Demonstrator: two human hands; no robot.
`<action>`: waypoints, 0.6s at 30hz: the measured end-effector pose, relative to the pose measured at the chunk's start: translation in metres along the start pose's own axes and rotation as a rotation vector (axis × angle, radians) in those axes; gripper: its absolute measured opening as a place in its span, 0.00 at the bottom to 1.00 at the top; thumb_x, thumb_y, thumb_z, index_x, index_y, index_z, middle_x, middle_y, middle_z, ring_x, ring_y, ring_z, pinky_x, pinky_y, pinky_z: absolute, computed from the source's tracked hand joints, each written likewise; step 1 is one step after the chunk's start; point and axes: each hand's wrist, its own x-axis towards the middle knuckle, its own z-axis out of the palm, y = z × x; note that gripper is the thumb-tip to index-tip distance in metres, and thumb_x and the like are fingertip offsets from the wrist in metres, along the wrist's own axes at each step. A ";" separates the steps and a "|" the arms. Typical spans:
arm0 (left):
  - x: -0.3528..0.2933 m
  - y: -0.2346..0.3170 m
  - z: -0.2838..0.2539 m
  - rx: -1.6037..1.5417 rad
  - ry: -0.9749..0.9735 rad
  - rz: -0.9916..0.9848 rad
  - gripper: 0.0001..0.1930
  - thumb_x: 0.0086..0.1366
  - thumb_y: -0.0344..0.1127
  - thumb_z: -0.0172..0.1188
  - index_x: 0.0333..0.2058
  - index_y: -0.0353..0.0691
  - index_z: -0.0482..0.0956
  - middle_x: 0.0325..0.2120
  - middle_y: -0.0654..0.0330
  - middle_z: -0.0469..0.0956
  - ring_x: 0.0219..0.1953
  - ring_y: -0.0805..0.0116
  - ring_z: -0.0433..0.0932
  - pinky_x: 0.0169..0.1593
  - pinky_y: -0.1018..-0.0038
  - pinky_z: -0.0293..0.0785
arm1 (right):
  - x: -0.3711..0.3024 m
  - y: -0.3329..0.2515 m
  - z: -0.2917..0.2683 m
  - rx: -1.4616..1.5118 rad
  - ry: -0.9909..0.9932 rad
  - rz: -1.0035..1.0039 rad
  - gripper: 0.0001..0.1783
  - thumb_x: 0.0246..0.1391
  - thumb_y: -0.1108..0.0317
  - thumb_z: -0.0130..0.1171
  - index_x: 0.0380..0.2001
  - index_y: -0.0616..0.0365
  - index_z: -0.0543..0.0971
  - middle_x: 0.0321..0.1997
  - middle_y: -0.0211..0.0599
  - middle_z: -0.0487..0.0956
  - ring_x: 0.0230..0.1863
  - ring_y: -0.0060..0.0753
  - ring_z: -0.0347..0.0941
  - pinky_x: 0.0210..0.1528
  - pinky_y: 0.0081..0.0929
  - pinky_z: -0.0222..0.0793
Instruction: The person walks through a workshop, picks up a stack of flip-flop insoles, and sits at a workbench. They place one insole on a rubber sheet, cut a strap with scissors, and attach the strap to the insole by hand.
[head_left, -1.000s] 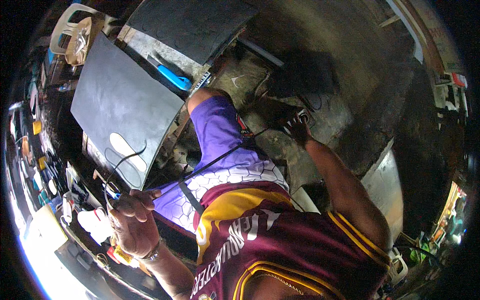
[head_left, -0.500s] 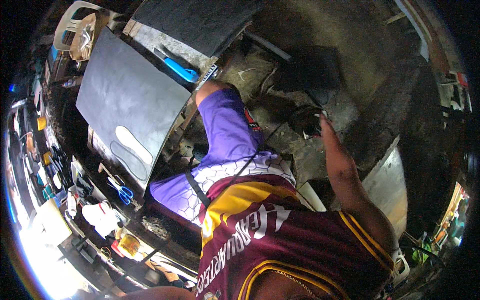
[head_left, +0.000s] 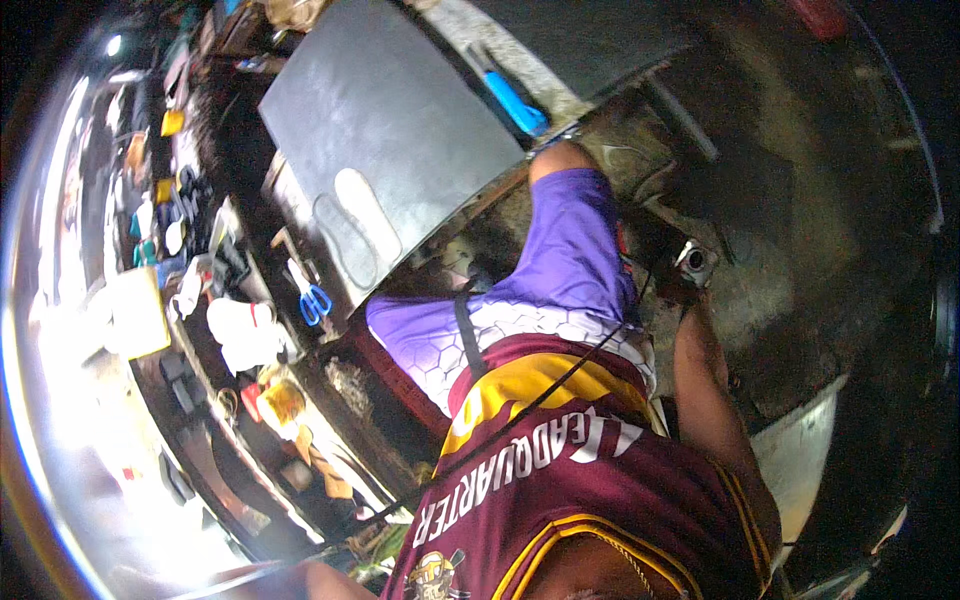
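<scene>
My right hand (head_left: 688, 288) is low on the right of my legs, closed around a small silvery-white object with a round, dark-centred end (head_left: 693, 260). Blur and shadow hide its exact kind and most of my fingers. Only part of my left forearm (head_left: 335, 582) shows at the lower edge; its hand is out of view. Ahead of me lies a dark grey sheet (head_left: 400, 120). On its near-left part rest a white sole-shaped template (head_left: 368, 213) and a traced sole outline (head_left: 345, 242). A blue-handled knife (head_left: 517, 106) lies beyond the sheet's right edge.
Blue-handled scissors (head_left: 312, 303) lie left of the sheet. Cluttered shelves hold a white bundle (head_left: 243, 335) and a yellow container (head_left: 282, 402). Another dark sheet (head_left: 590, 40) is at the far side. A pale panel (head_left: 795, 460) leans behind my right arm.
My right hand has drawn back toward me and now holds up the silvery-white object. The view has turned, shifting the sheet and shelves to the right.
</scene>
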 end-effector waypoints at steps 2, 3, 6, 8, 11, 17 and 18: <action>0.000 0.030 -0.007 0.050 0.035 0.011 0.13 0.79 0.44 0.49 0.44 0.43 0.79 0.22 0.64 0.69 0.24 0.72 0.68 0.33 0.63 0.72 | -0.007 -0.004 0.008 0.142 -0.015 0.047 0.48 0.68 0.51 0.60 0.80 0.53 0.48 0.78 0.55 0.58 0.70 0.56 0.61 0.67 0.56 0.64; -0.003 0.042 -0.010 0.074 0.051 0.015 0.13 0.79 0.44 0.49 0.44 0.43 0.79 0.22 0.64 0.69 0.23 0.72 0.68 0.32 0.63 0.72 | -0.011 -0.007 0.012 0.212 -0.018 0.062 0.48 0.68 0.51 0.60 0.80 0.54 0.48 0.78 0.55 0.59 0.69 0.56 0.62 0.67 0.56 0.65; -0.002 0.073 -0.022 0.123 0.104 0.007 0.14 0.79 0.45 0.49 0.44 0.43 0.79 0.21 0.64 0.69 0.22 0.73 0.68 0.30 0.65 0.71 | -0.021 -0.014 0.017 0.343 -0.009 0.113 0.47 0.68 0.51 0.60 0.79 0.55 0.48 0.77 0.56 0.60 0.68 0.55 0.64 0.65 0.55 0.66; -0.006 0.091 -0.036 0.146 0.144 0.000 0.14 0.79 0.45 0.49 0.44 0.44 0.79 0.21 0.64 0.69 0.21 0.74 0.68 0.29 0.66 0.71 | -0.028 -0.017 0.017 0.392 0.005 0.125 0.47 0.68 0.51 0.60 0.79 0.56 0.49 0.76 0.56 0.61 0.67 0.54 0.65 0.65 0.54 0.67; -0.018 0.111 -0.073 0.164 0.198 -0.034 0.14 0.79 0.45 0.49 0.45 0.44 0.79 0.20 0.64 0.69 0.20 0.75 0.67 0.27 0.68 0.70 | -0.037 -0.021 0.015 0.447 0.035 0.140 0.47 0.69 0.52 0.60 0.79 0.58 0.49 0.76 0.57 0.62 0.65 0.53 0.67 0.64 0.53 0.68; -0.055 0.076 -0.196 0.158 0.262 -0.273 0.16 0.80 0.48 0.48 0.48 0.44 0.80 0.19 0.64 0.70 0.17 0.78 0.67 0.21 0.74 0.68 | -0.047 -0.025 0.001 0.491 0.131 0.143 0.46 0.69 0.52 0.60 0.78 0.60 0.50 0.74 0.58 0.64 0.62 0.50 0.71 0.61 0.50 0.71; -0.062 0.058 -0.207 0.171 0.247 -0.345 0.18 0.80 0.49 0.48 0.50 0.44 0.80 0.20 0.65 0.71 0.16 0.79 0.68 0.18 0.77 0.66 | -0.052 -0.031 -0.003 0.492 0.157 0.138 0.46 0.69 0.52 0.60 0.78 0.61 0.51 0.74 0.59 0.65 0.62 0.50 0.72 0.61 0.50 0.71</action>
